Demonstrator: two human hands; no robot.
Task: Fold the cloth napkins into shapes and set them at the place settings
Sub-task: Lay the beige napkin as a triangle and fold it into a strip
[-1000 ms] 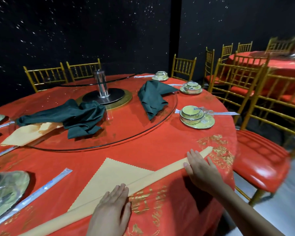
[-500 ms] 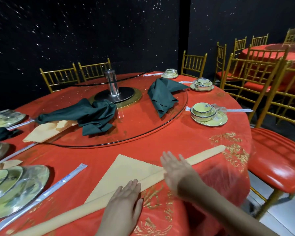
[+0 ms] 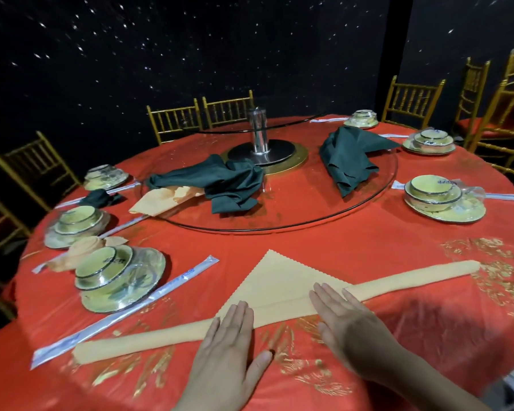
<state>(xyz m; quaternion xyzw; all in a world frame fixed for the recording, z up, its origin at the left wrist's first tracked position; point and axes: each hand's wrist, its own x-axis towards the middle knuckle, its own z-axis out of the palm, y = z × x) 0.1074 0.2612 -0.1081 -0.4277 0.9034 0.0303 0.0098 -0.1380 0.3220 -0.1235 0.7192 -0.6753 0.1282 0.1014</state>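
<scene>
Table [image 3: 368,247] in red carries a glass turntable [image 3: 279,216] holding green napkins [image 3: 232,185] and a peach napkin [image 3: 158,201]. Yellow napkin [image 3: 279,280], its near edge rolled, lies at the near rim under the flat, straight-fingered left hand [image 3: 229,348] and right hand [image 3: 347,324]. Plates [image 3: 150,262] hold wrapped bowls [image 3: 104,271].
</scene>
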